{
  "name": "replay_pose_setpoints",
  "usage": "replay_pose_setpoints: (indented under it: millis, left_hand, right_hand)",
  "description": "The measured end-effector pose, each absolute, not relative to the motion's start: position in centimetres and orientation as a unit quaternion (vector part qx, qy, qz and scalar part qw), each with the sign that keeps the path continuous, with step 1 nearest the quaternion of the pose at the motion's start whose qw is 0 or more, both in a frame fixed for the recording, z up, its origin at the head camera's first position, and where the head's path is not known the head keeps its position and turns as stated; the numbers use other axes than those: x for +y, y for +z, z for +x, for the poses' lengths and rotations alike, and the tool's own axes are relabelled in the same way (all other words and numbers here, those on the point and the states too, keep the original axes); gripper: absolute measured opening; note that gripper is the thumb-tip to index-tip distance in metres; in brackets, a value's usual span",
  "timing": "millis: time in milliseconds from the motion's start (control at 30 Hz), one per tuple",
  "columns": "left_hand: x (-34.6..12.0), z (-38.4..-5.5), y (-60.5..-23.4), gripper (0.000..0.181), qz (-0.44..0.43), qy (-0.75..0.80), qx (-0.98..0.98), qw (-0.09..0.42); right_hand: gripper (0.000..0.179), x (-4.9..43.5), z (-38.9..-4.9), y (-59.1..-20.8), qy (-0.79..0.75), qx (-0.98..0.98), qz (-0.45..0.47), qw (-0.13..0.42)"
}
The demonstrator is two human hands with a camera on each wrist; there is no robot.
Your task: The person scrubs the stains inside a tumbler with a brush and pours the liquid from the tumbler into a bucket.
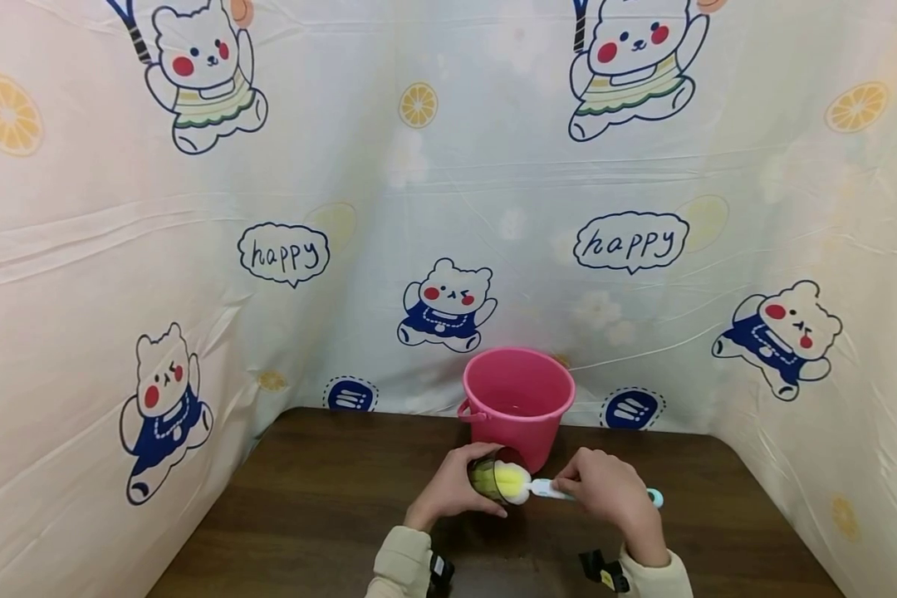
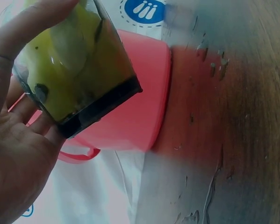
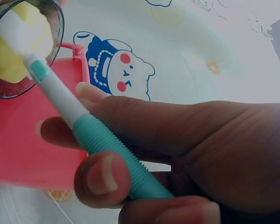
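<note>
My left hand point(image 1: 454, 486) grips a dark, see-through glass point(image 2: 83, 70) that lies tilted, its mouth toward the right. Inside the glass is the yellow and white sponge head point(image 1: 512, 482) of a bottle brush. My right hand point(image 1: 611, 492) holds the brush by its white and teal handle point(image 3: 107, 140), fingers curled round the ribbed part. In the right wrist view the sponge fills most of the glass's mouth. Through the wall of the glass, in the left wrist view, the yellow sponge reaches down near the dark base.
A pink bucket point(image 1: 519, 407) stands on the dark wooden table point(image 1: 329, 498), just behind the glass, its handle hanging at the left. Water drops point(image 2: 219, 63) wet the tabletop near the bucket. A printed cloth point(image 1: 448, 183) hangs round the back and sides.
</note>
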State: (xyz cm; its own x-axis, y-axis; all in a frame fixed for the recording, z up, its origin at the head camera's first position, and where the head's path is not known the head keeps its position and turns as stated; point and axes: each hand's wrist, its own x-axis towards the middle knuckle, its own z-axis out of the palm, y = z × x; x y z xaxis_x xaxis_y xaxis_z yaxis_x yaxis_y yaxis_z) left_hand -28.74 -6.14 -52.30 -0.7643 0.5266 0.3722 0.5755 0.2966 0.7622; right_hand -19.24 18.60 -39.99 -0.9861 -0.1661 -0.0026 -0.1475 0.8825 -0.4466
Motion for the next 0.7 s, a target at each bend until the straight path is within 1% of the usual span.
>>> replay_pose_setpoints:
  millis: [167, 333, 533, 700]
  left_hand:
    - [-6.19, -28.80, -52.34, 0.089, -0.336, -0.480, -0.810, 0.022]
    - [-6.26, -28.77, -52.23, 0.089, -0.335, -0.480, -0.811, 0.022]
    - [-6.30, -28.71, -52.00, 0.089, -0.335, -0.479, -0.811, 0.028]
    - [-6.27, -28.49, -52.01, 0.088, -0.344, -0.471, -0.812, 0.021]
  right_hand:
    - [0.016, 18.67, -19.43, -39.97, -0.219, 0.973, -0.070, 0.005]
    - [0.016, 18.63, -19.59, -40.17, -0.207, 0.976, -0.062, -0.004]
    - [0.016, 18.53, -19.60, -40.47, -0.199, 0.978, -0.060, 0.009]
    - [0.013, 18.33, -19.28, -40.42, -0.199, 0.977, -0.073, 0.023]
